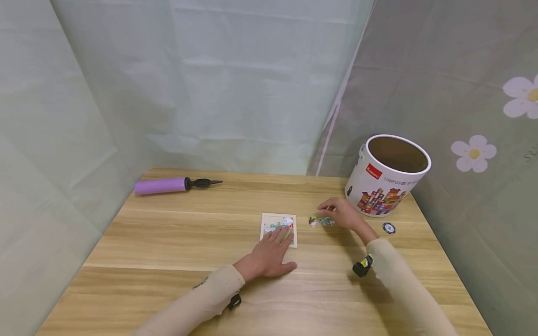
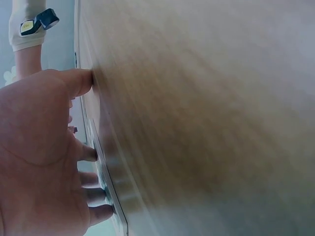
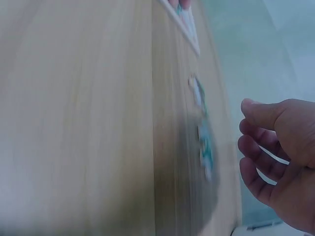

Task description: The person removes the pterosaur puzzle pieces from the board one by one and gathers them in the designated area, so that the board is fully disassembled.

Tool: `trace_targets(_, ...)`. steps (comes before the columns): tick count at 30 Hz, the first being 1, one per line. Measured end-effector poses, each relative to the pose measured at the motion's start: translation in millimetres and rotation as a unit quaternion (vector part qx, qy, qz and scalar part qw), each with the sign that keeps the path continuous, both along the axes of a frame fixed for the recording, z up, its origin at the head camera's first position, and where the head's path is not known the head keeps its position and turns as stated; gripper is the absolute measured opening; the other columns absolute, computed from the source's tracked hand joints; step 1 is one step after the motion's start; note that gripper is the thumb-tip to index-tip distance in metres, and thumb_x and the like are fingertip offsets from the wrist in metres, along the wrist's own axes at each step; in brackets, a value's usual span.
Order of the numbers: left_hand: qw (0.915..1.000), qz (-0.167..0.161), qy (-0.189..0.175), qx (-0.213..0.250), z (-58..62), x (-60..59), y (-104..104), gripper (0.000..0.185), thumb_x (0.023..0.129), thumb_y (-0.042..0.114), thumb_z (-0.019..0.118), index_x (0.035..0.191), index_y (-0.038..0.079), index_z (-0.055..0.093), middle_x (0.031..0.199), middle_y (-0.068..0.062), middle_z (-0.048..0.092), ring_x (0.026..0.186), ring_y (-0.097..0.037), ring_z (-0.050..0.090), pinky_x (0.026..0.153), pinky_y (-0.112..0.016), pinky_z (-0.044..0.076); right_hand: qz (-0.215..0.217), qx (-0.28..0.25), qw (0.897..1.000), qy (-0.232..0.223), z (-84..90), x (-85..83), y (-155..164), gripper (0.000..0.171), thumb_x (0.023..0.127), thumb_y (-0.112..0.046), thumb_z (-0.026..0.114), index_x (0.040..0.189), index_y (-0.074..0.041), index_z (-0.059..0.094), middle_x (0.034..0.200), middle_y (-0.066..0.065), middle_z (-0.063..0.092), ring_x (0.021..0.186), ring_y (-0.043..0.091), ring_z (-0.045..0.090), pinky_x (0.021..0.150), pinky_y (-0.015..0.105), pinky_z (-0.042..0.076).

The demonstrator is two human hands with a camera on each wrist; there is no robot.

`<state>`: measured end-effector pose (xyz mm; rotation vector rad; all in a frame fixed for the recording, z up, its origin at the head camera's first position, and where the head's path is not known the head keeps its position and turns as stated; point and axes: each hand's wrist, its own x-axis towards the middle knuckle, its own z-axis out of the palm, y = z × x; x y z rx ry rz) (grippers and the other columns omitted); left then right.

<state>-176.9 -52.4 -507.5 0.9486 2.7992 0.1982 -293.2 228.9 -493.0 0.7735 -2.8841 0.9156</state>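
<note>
Progress looks early: flat left hand steadies the partly filled square puzzle board; beside the board, the empty, loosely curled right hand hovers over loose colourful puzzle pieces.

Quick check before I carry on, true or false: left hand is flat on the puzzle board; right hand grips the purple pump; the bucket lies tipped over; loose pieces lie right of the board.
1. The left hand rests flat on the puzzle board: true.
2. The right hand grips the purple pump: false, it hovers by the loose pieces.
3. The bucket lies tipped over: false, it stands upright and open.
4. Loose pieces lie right of the board: true.
</note>
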Motion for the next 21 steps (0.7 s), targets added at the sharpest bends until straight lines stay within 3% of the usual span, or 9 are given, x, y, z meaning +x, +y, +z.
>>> trace_targets(8, 0.9993, 0.005, 0.024, -0.029, -0.3, 1.2, 0.8, 0.083, 0.100, 0.063, 0.046, 0.161, 0.008, 0.032, 0.165, -0.012, 0.031, 0.153, -0.033, 0.028, 0.123, -0.054, 0.025, 0.043, -0.008, 0.999, -0.001, 6.1, 4.9, -34.7, 0.014, 0.095, -0.012, 0.073, 0.105, -0.005, 0.080, 0.096, 0.006, 0.078, 0.084, 0.017, 0.071, 0.075, 0.037, 0.058)
trace_targets(14, 0.9981, -0.012, 0.050, -0.033, 3.8, 5.3, 0.8, 0.085, 0.101, 0.062, 0.045, 0.158, 0.000, 0.034, 0.164, -0.015, 0.033, 0.151, -0.033, 0.032, 0.119, -0.050, 0.033, 0.065, -0.010, 0.998, -0.007, 2.1, 4.0, -53.1, 0.016, 0.096, -0.013, 0.072, 0.109, -0.006, 0.079, 0.098, 0.003, 0.077, 0.085, 0.015, 0.070, 0.076, 0.032, 0.057)
trace_targets(21, 0.9983, -0.028, 0.046, -0.024, 3.8, 8.6, -2.9, 0.086, 0.102, 0.061, 0.046, 0.157, -0.004, 0.033, 0.165, -0.020, 0.030, 0.152, -0.036, 0.029, 0.120, -0.048, 0.033, 0.096, -0.009, 0.995, 0.002, -2.0, 3.0, -73.2, 0.013, 0.093, -0.014, 0.076, 0.104, -0.008, 0.080, 0.095, 0.002, 0.076, 0.083, 0.013, 0.069, 0.075, 0.031, 0.058)
